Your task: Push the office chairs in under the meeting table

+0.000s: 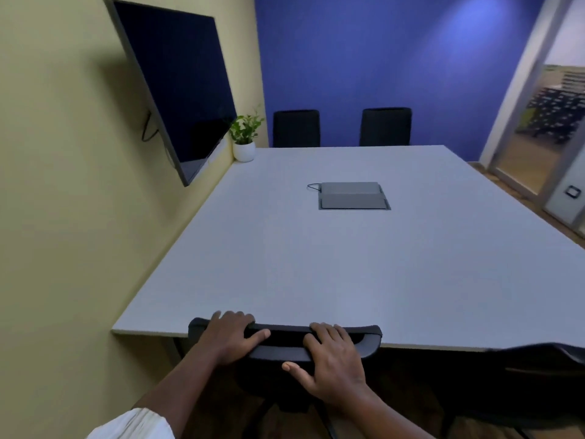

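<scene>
A black office chair [285,342] stands at the near edge of the grey meeting table [348,264], its backrest top touching the table edge. My left hand [229,335] grips the left part of the backrest top. My right hand [332,359] grips it just right of the middle, thumb on the near side. Another black chair [538,375] stands to the right at the same edge, its back near the tabletop. Two more black chairs [296,128] [385,126] stand at the far edge, against the blue wall.
A grey cable box [353,195] sits in the table's middle. A potted plant [244,137] stands at the far left corner. A dark screen [177,87] hangs on the yellow wall at left. A glass door [544,128] is at right.
</scene>
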The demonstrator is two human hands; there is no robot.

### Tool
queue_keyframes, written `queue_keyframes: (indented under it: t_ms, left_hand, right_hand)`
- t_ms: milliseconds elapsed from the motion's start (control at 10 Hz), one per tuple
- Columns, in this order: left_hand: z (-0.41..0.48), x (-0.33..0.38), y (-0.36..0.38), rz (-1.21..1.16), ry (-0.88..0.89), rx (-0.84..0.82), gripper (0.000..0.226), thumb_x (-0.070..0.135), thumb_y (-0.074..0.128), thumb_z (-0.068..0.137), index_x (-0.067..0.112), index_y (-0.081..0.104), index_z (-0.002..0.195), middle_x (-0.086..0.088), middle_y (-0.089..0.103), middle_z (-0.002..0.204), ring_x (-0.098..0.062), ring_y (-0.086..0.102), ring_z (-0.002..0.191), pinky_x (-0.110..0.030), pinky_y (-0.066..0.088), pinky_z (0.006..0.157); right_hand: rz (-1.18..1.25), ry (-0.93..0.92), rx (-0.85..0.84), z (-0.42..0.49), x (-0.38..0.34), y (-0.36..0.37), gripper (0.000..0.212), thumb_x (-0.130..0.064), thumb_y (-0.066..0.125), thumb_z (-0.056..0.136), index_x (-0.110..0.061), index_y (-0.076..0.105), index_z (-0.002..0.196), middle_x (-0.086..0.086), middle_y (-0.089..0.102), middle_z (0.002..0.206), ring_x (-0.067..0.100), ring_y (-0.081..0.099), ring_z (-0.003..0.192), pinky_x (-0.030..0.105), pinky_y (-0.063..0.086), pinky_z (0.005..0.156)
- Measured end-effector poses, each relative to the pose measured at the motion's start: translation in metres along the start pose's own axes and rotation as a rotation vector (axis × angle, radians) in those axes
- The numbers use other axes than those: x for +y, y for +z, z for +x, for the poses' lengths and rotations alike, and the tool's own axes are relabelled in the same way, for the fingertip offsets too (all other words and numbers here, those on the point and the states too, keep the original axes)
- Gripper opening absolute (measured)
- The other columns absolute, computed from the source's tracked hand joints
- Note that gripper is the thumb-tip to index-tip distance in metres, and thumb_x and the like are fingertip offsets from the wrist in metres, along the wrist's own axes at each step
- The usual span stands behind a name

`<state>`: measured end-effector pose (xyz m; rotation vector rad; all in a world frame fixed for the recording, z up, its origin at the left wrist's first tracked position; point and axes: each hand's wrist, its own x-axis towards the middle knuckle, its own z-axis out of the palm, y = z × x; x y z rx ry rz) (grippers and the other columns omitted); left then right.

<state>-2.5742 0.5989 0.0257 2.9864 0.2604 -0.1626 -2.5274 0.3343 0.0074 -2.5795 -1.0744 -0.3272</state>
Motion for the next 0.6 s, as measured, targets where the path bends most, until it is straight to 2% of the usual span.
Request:
queue_keyframes:
  t_ms: [100, 300, 500, 600]
  left_hand:
    - [0.015, -0.004, -0.005, -0.046, 0.110, -0.047, 0.094, 0.098, 0.005, 0.069, 0.031, 0.062, 0.102, 0.007, 0.066, 0.100, -0.016, 0.059, 0.094, -0.040, 0.039, 0.088]
    - [0.045, 0.022, -0.020, -0.116, 0.247, -0.046, 0.100, 0.094, 0.006, 0.074, 0.028, 0.064, 0.122, 0.004, 0.067, 0.124, -0.016, 0.058, 0.115, -0.039, 0.038, 0.100]
    - [0.052, 0.091, -0.010, -0.078, 0.486, 0.054, 0.087, 0.085, 0.006, 0.083, 0.023, 0.064, 0.106, 0.000, 0.065, 0.103, -0.022, 0.060, 0.096, -0.039, 0.040, 0.088]
    - [0.048, 0.140, -0.003, -0.134, 0.593, 0.067, 0.071, 0.080, 0.017, 0.090, 0.024, 0.058, 0.105, 0.003, 0.060, 0.102, -0.019, 0.055, 0.092, -0.035, 0.037, 0.082]
  right_hand:
    - [0.012, 0.047, 0.026, 0.005, -0.011, 0.002, 0.066, -0.085, 0.038, 0.087, -0.025, 0.064, 0.098, 0.000, 0.066, 0.119, 0.020, 0.060, 0.109, 0.042, 0.044, 0.103]
    - [0.114, 0.249, 0.103, 0.019, -0.018, -0.007, 0.052, -0.074, 0.039, 0.095, -0.027, 0.054, 0.112, -0.006, 0.054, 0.124, 0.015, 0.050, 0.112, 0.034, 0.039, 0.102]
    - [0.010, 0.505, 0.199, -0.013, 0.002, -0.021, 0.064, -0.073, 0.031, 0.097, -0.022, 0.056, 0.126, 0.001, 0.056, 0.127, 0.020, 0.051, 0.119, 0.036, 0.038, 0.106]
    - [-0.059, 0.657, 0.231, -0.051, 0.022, -0.038, 0.070, -0.075, 0.025, 0.096, -0.022, 0.056, 0.130, 0.001, 0.056, 0.132, 0.020, 0.049, 0.125, 0.037, 0.034, 0.110]
